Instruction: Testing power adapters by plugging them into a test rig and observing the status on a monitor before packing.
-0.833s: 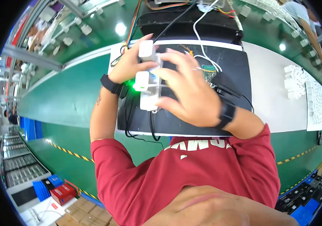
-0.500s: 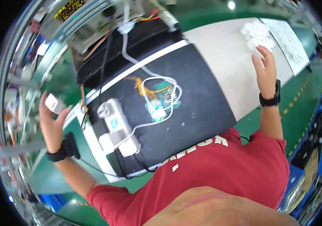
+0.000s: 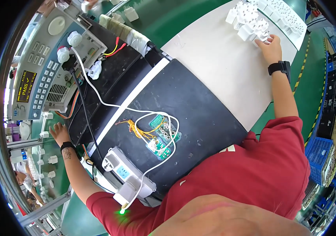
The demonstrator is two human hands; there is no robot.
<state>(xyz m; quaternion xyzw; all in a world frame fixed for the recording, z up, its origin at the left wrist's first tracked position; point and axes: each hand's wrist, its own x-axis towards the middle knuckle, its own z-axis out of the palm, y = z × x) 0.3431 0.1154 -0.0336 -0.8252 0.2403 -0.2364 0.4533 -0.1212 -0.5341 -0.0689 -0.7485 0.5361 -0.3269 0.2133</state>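
My left hand (image 3: 60,133) is stretched out at the far left over the green belt, fingers apart and holding nothing. A small white power adapter (image 3: 44,134) lies just beside its fingertips. At the upper right, my right hand (image 3: 270,49) has its thumb and fingers round a white power adapter (image 3: 260,37) at the near edge of a cluster of white adapters (image 3: 246,19). The cluster stands on a pale board (image 3: 211,51). Part of the gripped adapter is hidden by the fingers.
A black mat (image 3: 199,129) bears green circuit boards (image 3: 161,151), orange wires and a looped white cable. A power strip (image 3: 130,173) has a white plug and green light. A test instrument (image 3: 44,70) stands upper left. Blue crates (image 3: 320,159) stand right. Another person (image 3: 28,181) is at left.
My left hand has let go of the white adapter it held and is now spread. My right hand has closed on an adapter in the cluster. The view has shifted.
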